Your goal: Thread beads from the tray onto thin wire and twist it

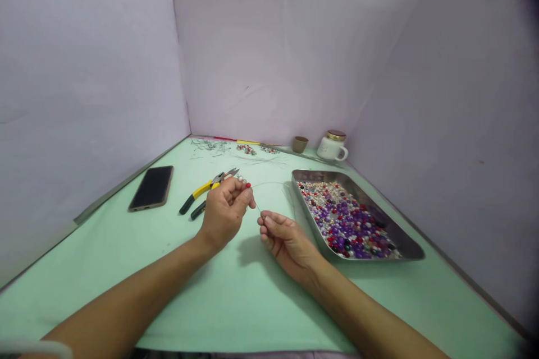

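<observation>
Above the middle of the table, my left hand [229, 207] is closed in a pinch on a string of beads. A red bead [248, 185] and some pale beads [241, 179] show at its fingertips. My right hand [288, 238], lower and to the right, pinches a thin wire [258, 207] that runs up to the left hand. Part of the wire curves away behind the hands toward the tray. Most of the beadwork is hidden by the left fingers.
A metal tray [410, 251] of mixed beads lies to the right. Yellow-black pliers [197, 193] and a phone [151, 188] lie left. Wire scraps [208, 147], beaded pieces [246, 149], a small brown cup [300, 145] and a lidded white mug [330, 148] are along the back wall.
</observation>
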The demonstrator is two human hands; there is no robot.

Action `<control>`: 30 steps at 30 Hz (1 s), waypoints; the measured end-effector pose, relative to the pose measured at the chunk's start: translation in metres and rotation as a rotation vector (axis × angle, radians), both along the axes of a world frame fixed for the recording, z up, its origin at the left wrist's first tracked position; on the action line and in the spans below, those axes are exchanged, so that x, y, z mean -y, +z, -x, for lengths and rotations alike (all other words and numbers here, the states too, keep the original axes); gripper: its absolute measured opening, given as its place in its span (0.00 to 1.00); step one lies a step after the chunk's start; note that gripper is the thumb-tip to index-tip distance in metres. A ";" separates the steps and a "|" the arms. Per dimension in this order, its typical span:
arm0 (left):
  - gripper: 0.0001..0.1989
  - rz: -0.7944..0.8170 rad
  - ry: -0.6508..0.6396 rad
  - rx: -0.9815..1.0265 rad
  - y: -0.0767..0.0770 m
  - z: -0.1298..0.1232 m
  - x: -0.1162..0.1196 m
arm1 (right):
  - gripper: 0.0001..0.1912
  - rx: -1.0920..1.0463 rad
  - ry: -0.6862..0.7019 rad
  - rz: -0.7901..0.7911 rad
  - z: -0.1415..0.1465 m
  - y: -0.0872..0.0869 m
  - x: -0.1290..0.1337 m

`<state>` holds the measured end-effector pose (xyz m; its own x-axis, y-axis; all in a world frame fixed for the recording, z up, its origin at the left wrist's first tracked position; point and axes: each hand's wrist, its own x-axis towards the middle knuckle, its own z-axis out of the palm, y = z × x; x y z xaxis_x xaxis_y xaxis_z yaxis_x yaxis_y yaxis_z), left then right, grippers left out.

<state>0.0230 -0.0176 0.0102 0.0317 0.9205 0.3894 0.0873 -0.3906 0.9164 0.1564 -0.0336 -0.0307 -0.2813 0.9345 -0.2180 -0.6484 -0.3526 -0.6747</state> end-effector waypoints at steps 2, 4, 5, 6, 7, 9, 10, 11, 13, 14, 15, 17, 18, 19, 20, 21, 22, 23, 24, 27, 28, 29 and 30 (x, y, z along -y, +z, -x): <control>0.08 -0.012 0.007 -0.013 0.000 0.000 0.000 | 0.10 0.006 0.002 -0.007 0.000 0.000 0.000; 0.08 -0.024 0.012 -0.026 0.000 0.000 0.000 | 0.10 0.014 0.002 -0.014 0.000 0.000 0.000; 0.08 -0.026 0.015 -0.033 0.000 0.000 0.000 | 0.10 0.019 0.001 -0.018 0.000 0.000 0.000; 0.08 -0.027 0.017 -0.039 0.000 0.000 0.000 | 0.10 0.025 -0.002 -0.022 0.000 0.000 0.000; 0.08 -0.027 0.019 -0.045 -0.001 0.000 0.001 | 0.10 0.033 -0.006 -0.025 0.000 0.000 0.001; 0.07 -0.031 0.022 -0.060 -0.001 0.000 0.001 | 0.11 0.060 -0.015 -0.026 0.000 0.001 0.001; 0.07 -0.033 0.022 -0.068 -0.001 -0.001 0.002 | 0.12 0.077 -0.019 -0.024 0.000 0.001 0.001; 0.07 -0.035 0.021 -0.074 -0.001 -0.001 0.002 | 0.12 0.095 -0.025 -0.021 0.000 0.001 0.002; 0.07 -0.015 0.009 -0.063 0.000 -0.001 0.001 | 0.13 0.130 -0.034 -0.012 0.000 0.002 0.003; 0.08 0.022 -0.008 -0.037 0.000 -0.001 -0.001 | 0.13 0.143 -0.037 -0.009 0.000 0.002 0.003; 0.08 0.083 -0.034 0.005 0.000 -0.002 -0.003 | 0.13 0.154 -0.037 -0.011 0.000 0.002 0.003; 0.09 0.269 -0.096 0.117 -0.003 -0.002 -0.008 | 0.13 0.174 -0.032 -0.030 0.001 0.002 0.004; 0.08 0.389 -0.125 0.179 -0.006 -0.002 -0.012 | 0.13 0.182 -0.027 -0.047 0.001 0.002 0.004; 0.08 0.515 -0.149 0.238 -0.009 -0.002 -0.015 | 0.13 0.188 -0.021 -0.067 0.002 0.002 0.005; 0.07 0.649 -0.174 0.297 -0.013 -0.002 -0.018 | 0.13 0.193 -0.012 -0.089 0.002 0.002 0.005; 0.05 0.783 -0.202 0.355 -0.017 -0.001 -0.020 | 0.12 0.197 -0.001 -0.109 0.002 0.002 0.006; 0.05 0.903 -0.246 0.397 -0.020 -0.001 -0.023 | 0.12 0.200 0.011 -0.125 0.002 0.003 0.006; 0.05 1.000 -0.294 0.421 -0.023 0.000 -0.024 | 0.12 0.205 0.025 -0.137 0.002 0.003 0.006; 0.05 1.073 -0.336 0.430 -0.025 0.001 -0.026 | 0.13 0.214 0.041 -0.147 0.001 0.004 0.006; 0.05 1.174 -0.385 0.390 -0.023 0.005 -0.030 | 0.13 0.262 0.069 -0.129 -0.002 0.004 0.003; 0.04 1.186 -0.385 0.368 -0.020 0.007 -0.030 | 0.12 0.290 0.064 -0.100 -0.003 0.004 0.002; 0.04 1.196 -0.395 0.343 -0.017 0.009 -0.031 | 0.11 0.323 0.049 -0.060 -0.005 0.003 0.000; 0.04 1.209 -0.417 0.310 -0.015 0.011 -0.032 | 0.10 0.355 0.025 -0.018 -0.006 0.002 -0.002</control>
<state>0.0116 0.0142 -0.0043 0.4555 0.6334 -0.6255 -0.1156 0.7388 0.6640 0.1628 -0.0316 -0.0286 -0.2133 0.9330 -0.2898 -0.3636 -0.3511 -0.8629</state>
